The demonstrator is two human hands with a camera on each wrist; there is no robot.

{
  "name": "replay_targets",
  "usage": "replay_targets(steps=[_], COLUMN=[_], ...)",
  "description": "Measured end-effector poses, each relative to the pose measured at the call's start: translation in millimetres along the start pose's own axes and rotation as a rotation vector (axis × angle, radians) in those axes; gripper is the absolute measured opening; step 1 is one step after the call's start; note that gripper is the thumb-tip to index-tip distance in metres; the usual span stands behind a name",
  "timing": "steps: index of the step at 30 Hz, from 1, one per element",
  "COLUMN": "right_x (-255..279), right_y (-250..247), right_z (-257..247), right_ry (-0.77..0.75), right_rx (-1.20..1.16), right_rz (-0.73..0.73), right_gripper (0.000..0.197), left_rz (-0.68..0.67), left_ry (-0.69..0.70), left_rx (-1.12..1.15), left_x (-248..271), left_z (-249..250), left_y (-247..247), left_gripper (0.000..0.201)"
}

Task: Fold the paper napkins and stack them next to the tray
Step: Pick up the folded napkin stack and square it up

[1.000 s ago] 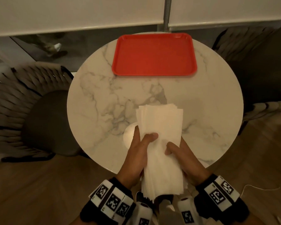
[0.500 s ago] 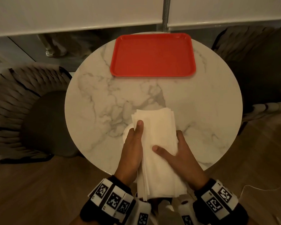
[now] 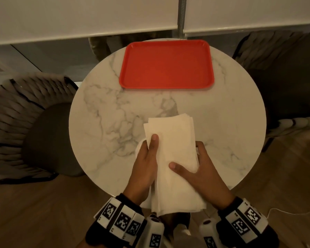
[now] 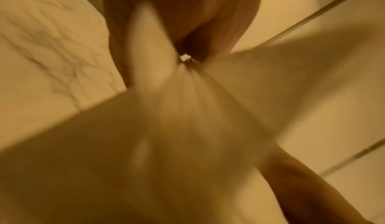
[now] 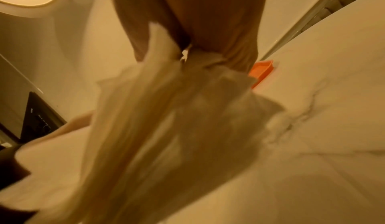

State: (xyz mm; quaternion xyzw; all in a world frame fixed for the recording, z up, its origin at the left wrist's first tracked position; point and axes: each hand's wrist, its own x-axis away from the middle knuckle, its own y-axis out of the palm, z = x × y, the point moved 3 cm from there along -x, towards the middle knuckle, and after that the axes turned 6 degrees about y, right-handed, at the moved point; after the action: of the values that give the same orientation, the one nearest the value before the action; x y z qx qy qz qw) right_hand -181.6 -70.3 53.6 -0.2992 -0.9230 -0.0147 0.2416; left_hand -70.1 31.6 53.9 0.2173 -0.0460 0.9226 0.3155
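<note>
From above, the whole round marble table (image 3: 104,122) shows, with a red tray (image 3: 166,65) at its far side; the right wrist view catches only a tray corner (image 5: 263,71). A thick stack of white paper napkins (image 3: 172,140), edges slightly fanned, juts past the table's near edge. The left hand (image 3: 145,163) and right hand (image 3: 202,169) each grip a long side, thumbs on top.

White paper napkins (image 3: 170,154), soft and matt with faintly textured, layered edges, lie over a round table (image 3: 104,126) of polished grey-veined white marble. A smooth, lightly glossy red plastic tray (image 3: 166,63) sits behind. The floor (image 3: 43,212) shows matt wood grain; the chair (image 3: 18,111) has ribbed woven fabric.
</note>
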Motion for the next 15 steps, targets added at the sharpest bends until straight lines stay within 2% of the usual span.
replay_targets(steps=[3, 8, 11, 15], right_x=[-4, -11, -14, -17], right_y=[-2, -9, -13, -14], right_z=[-1, -4, -6, -14], right_ry=[-0.036, -0.034, -0.033, -0.056], right_rx=[-0.006, -0.025, -0.048, -0.089], right_rz=[-0.034, -0.075, -0.075, -0.121], right_gripper=[0.069, 0.071, 0.069, 0.07], left_rz=[-0.018, -0.02, 0.009, 0.042], left_ry=[-0.021, -0.051, -0.063, -0.025], left_rx=[0.028, 0.05, 0.053, 0.04], left_x=[1, -2, -6, -8], left_z=[3, 9, 12, 19], left_y=[2, 6, 9, 8], left_gripper=[0.05, 0.035, 0.048, 0.051])
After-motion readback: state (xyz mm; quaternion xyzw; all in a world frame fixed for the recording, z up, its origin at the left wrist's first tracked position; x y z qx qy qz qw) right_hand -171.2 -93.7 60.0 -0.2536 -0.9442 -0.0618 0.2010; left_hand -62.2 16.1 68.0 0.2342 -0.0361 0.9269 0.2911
